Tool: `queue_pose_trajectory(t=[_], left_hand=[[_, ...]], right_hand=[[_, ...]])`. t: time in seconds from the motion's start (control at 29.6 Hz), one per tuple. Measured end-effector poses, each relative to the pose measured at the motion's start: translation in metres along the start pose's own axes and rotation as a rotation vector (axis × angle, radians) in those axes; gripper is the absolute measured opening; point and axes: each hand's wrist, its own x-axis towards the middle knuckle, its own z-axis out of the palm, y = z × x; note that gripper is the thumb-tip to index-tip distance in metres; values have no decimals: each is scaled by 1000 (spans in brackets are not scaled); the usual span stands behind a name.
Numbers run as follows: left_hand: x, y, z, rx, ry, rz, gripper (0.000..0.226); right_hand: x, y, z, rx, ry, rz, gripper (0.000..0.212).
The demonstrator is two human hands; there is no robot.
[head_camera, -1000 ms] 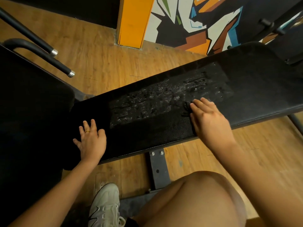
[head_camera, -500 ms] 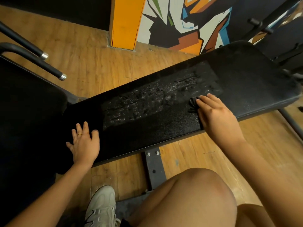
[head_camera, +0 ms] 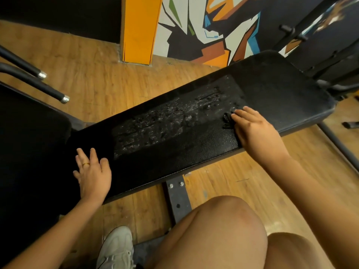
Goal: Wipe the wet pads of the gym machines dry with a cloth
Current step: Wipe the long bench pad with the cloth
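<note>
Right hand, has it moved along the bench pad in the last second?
Yes. The right hand, pressing the cloth, has slid rightward along the bench pad, farther from the bolted bracket below.

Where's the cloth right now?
In the head view, the dark cloth lies on the bench pad, pressed under the right hand at the right end of the wet patch.

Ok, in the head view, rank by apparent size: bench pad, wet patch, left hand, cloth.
1. bench pad
2. wet patch
3. left hand
4. cloth: only a small bunch shows, beside the right hand
</note>
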Motion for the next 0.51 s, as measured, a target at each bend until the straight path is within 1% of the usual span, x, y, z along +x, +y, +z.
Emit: queue_pose_trajectory(t=[0.07,0.1,0.17,0.27,0.34,0.41,0.51], left_hand=[[-11,22,0,-73,38,133,63],[-18,38,1,-98,32,207,69],[-31,76,11,-100,-37,363,77],[-47,109,35,26,-144,537,77],[-49,109,47,101,-134,566,76],[-47,107,50,121,-116,561,76],[-46,107,51,130,-102,570,77]], right_hand=[[0,-2,0,-5,-5,-2,39],[0,-4,0,-2,-8,0,40],[0,-5,-1,2,-5,2,40],[1,2,-3,-22,1,-24,36],[2,16,-7,-27,33,20,34],[5,31,-13,-17,61,84,32],[7,26,-13,-20,56,90,31]])
